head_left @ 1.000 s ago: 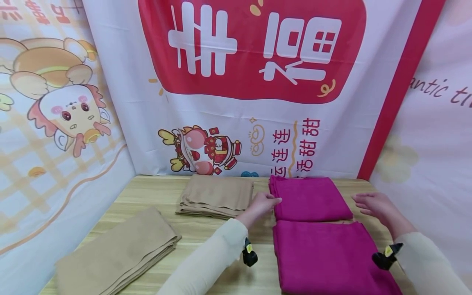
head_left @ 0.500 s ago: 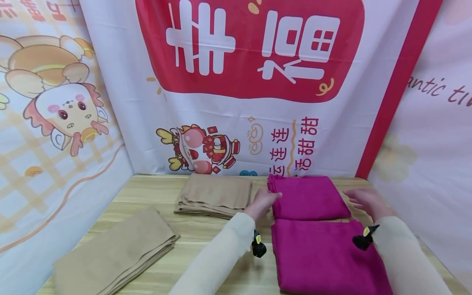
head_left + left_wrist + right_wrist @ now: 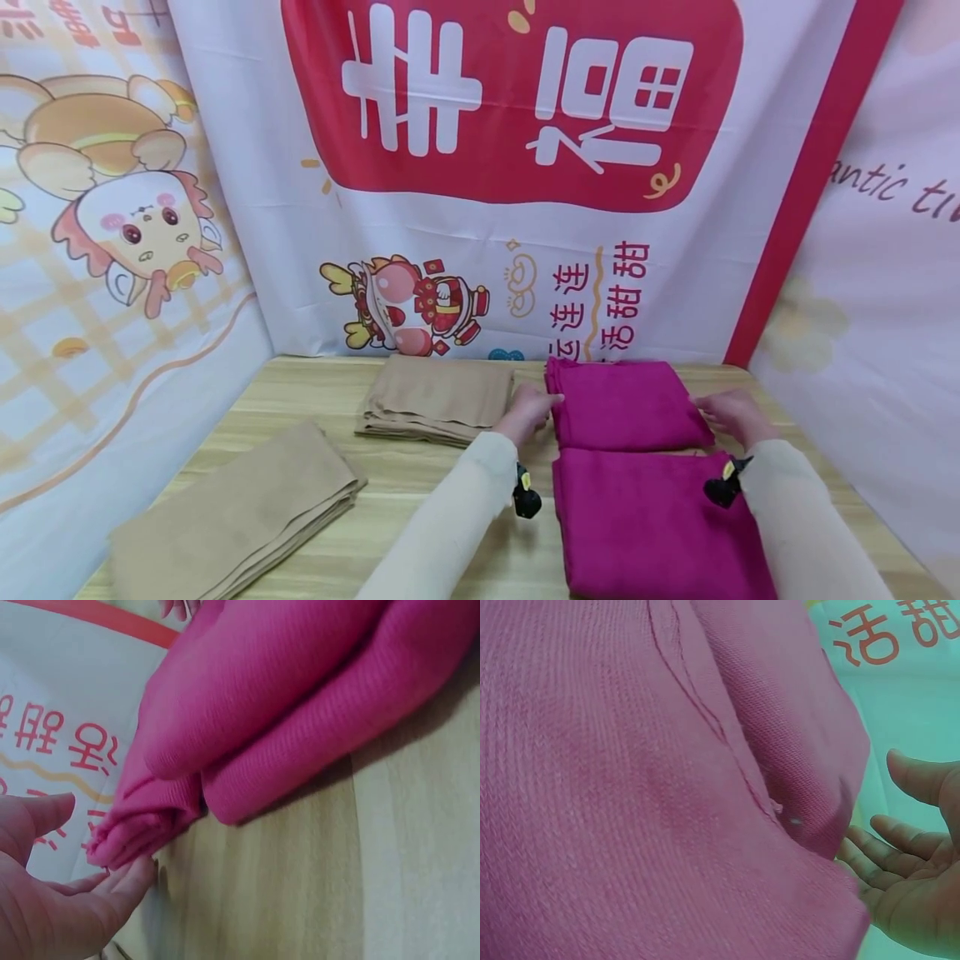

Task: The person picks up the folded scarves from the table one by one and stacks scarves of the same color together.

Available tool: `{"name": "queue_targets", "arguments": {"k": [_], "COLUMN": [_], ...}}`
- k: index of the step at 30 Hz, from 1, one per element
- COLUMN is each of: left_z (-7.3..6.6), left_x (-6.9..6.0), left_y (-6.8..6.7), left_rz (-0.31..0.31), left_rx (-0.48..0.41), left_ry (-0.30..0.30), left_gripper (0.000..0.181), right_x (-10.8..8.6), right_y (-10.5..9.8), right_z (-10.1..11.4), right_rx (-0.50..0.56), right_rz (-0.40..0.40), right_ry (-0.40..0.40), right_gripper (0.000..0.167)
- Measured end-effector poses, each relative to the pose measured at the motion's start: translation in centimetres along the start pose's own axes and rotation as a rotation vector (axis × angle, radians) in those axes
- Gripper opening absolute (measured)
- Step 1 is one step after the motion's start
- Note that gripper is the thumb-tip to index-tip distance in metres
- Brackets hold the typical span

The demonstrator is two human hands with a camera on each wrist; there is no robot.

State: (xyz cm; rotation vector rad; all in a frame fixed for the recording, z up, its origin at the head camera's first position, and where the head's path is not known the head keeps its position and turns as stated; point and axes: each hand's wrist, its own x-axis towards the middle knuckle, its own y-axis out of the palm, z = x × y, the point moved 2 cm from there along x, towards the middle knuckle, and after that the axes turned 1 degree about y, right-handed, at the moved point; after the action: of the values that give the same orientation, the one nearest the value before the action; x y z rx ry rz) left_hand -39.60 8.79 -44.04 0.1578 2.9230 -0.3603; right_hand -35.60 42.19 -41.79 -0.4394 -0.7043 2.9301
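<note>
Magenta fabric lies between my two hands: a folded magenta cloth [image 3: 622, 404] near the back edge of the wood-grain table [image 3: 300, 392]. My left hand [image 3: 528, 411] is at its left edge, fingers extended against the folded layers and thumb spread well away, so I pinch nothing there. My right hand [image 3: 735, 412] is at the opposite edge, also wide, with fingertips meeting the fabric and thumb raised apart from it. Just in front lies a second magenta cloth [image 3: 652, 525], folded flat, partly covered by my cream right sleeve [image 3: 802, 525]. Left of my left hand sits a folded tan cloth [image 3: 442, 396], its layers showing along the front; a longer tan bundle [image 3: 232, 517] lies slantwise nearer me. Behind everything hangs a white banner [image 3: 450, 221] with a red panel.
</note>
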Motion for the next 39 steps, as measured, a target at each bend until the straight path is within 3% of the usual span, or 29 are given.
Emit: {"name": "queue_targets", "arguments": {"k": [6, 14, 22, 29, 34, 39], "left_z": [0.5, -0.1, 0.3, 0.8, 0.7, 0.7], "left_x": [0.5, -0.2, -0.2, 0.2, 0.2, 0.4], "left_y": [0.4, 0.8, 1.1, 1.2, 1.2, 1.4], "left_rz": [0.004, -0.026, -0.011, 0.001, 0.003, -0.015], "left_rx": [-0.038, -0.102, -0.225, -0.255, -0.234, -0.225], "left_ry": [-0.008, -0.079, -0.110, -0.096, -0.078, -0.075], "left_gripper": [0.022, 0.018, 0.059, 0.073, 0.053, 0.036], "right_x": [0.2, 0.2, 0.2, 0.8, 0.7, 0.8], "right_y": [0.3, 0.6, 0.9, 1.1, 1.1, 1.3], "right_z": [-0.6, -1.0, -1.0, -1.5, -1.4, -1.4], "right_rx": [-0.012, -0.028, 0.007, 0.020, -0.003, 0.003], "right_rz": [0.004, -0.044, -0.074, -0.085, -0.089, -0.114], "right_ry": [-0.001, 0.032, 0.057, 0.063, 0.073, 0.088], "right_gripper": [0.048, 0.039, 0.028, 0.029, 0.036, 0.030]}}
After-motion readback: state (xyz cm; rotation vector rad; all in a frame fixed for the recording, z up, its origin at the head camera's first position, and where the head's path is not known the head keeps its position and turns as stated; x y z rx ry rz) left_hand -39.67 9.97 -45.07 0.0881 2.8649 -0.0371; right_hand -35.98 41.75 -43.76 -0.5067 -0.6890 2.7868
